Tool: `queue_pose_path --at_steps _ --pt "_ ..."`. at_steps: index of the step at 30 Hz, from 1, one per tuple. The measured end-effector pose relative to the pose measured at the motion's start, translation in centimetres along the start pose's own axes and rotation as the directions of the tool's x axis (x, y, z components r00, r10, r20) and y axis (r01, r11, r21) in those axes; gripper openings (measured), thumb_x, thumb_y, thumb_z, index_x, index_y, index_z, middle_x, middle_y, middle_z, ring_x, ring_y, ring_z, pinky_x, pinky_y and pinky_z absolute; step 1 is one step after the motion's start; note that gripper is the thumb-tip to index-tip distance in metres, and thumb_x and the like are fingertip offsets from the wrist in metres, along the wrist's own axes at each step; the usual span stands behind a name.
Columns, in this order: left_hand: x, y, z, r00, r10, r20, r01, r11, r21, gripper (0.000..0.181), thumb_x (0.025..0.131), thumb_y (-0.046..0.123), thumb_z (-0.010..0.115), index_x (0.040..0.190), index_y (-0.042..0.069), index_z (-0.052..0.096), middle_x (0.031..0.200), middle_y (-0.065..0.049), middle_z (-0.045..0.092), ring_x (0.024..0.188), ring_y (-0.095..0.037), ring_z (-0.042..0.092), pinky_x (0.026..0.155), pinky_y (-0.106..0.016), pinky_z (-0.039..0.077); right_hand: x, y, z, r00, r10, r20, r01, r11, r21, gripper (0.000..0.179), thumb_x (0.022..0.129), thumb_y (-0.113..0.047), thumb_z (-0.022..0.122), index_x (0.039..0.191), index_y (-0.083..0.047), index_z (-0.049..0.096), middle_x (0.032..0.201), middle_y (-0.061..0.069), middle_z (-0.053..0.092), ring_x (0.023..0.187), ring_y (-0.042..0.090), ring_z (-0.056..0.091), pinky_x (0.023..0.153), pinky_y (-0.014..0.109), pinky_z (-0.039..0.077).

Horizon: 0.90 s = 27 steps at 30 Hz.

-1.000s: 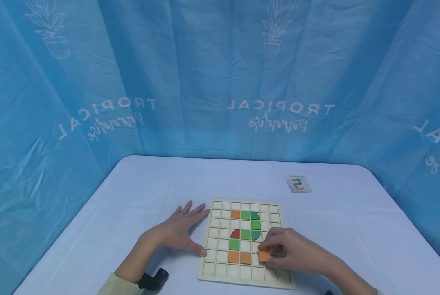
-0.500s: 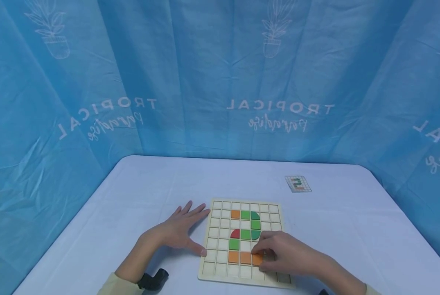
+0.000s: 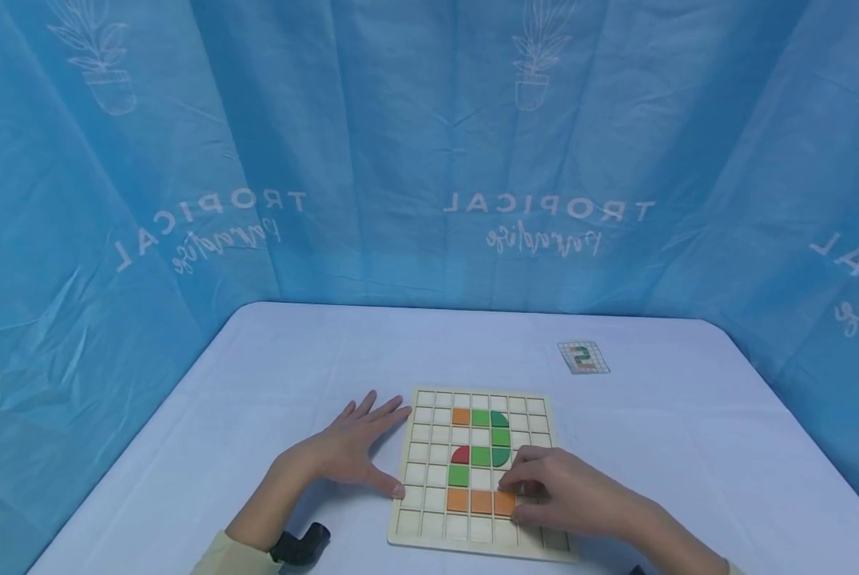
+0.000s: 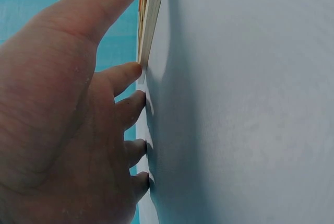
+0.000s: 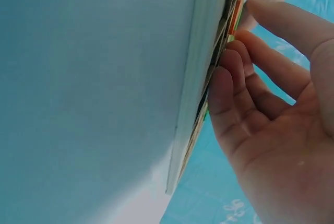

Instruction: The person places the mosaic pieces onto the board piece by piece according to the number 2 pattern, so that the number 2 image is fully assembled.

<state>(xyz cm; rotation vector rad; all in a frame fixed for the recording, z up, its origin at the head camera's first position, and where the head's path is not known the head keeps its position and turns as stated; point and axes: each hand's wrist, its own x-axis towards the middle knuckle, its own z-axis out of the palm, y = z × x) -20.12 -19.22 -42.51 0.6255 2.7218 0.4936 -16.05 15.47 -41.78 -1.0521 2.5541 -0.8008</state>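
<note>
A wooden grid board (image 3: pixel 429 527) lies on the white table, bearing a figure of orange, green and red tiles. My right hand (image 3: pixel 569 491) has thumb and index finger at opposite edges of a square orange tile (image 3: pixel 504 504), which lies in its cell at the right end of the bottom orange row. In the right wrist view, its other fingers (image 5: pixel 222 88) curl over the board's edge. My left hand (image 3: pixel 350 447) is spread flat on the table, with thumb and index fingertips against the board's left edge; the left wrist view shows the thumb (image 4: pixel 104 4) reaching to that edge.
A small card (image 3: pixel 583 358) with a coloured grid figure lies farther back on the right of the table (image 3: pixel 314 351). A blue printed curtain (image 3: pixel 400 160) stands behind the table and along its sides. A black wrist device (image 3: pixel 300 546) is on the left forearm.
My right hand moved left with the orange tile and set it into the cell beside the two orange ones, then shifted slightly back right. The left hand stayed still.
</note>
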Motion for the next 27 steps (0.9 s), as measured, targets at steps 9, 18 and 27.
queue_pose_path --at_steps 9,18,27 --pt "0.1 -0.2 0.1 1.0 0.0 -0.002 0.0 1.0 0.013 0.118 0.055 0.081 0.07 0.153 0.03 0.027 0.159 0.006 0.015 0.145 -0.03 -0.002 0.114 -0.054 0.0 -2.1 0.8 -1.4 0.994 0.102 -0.043 -0.101 0.995 0.026 0.027 0.089 -0.039 0.067 0.111 -0.023 0.071 0.1 -0.016 0.059 0.082 0.001 0.055 0.069 0.024 0.052" --pt "-0.2 -0.5 0.1 1.0 0.003 0.001 -0.003 1.0 0.006 0.117 0.056 0.081 0.069 0.153 0.03 0.028 0.159 0.005 0.016 0.145 -0.031 -0.002 0.114 -0.055 0.001 -5.1 2.8 -2.6 0.958 0.178 -0.224 -0.217 0.962 -0.163 0.036 0.086 -0.052 0.066 0.115 -0.03 0.068 0.114 -0.017 0.055 0.108 0.011 0.053 0.087 0.038 0.05" --pt "-0.4 -0.7 0.0 1.0 -0.009 0.003 0.009 1.0 -0.008 0.116 0.057 0.08 0.07 0.152 0.029 0.029 0.159 0.005 0.018 0.145 -0.031 0.0 0.113 -0.056 0.004 -7.5 5.5 -4.3 0.881 0.235 -0.411 -0.352 0.906 -0.236 0.043 0.084 -0.049 0.07 0.117 -0.021 0.067 0.121 -0.002 0.058 0.116 0.026 0.053 0.091 0.05 0.046"
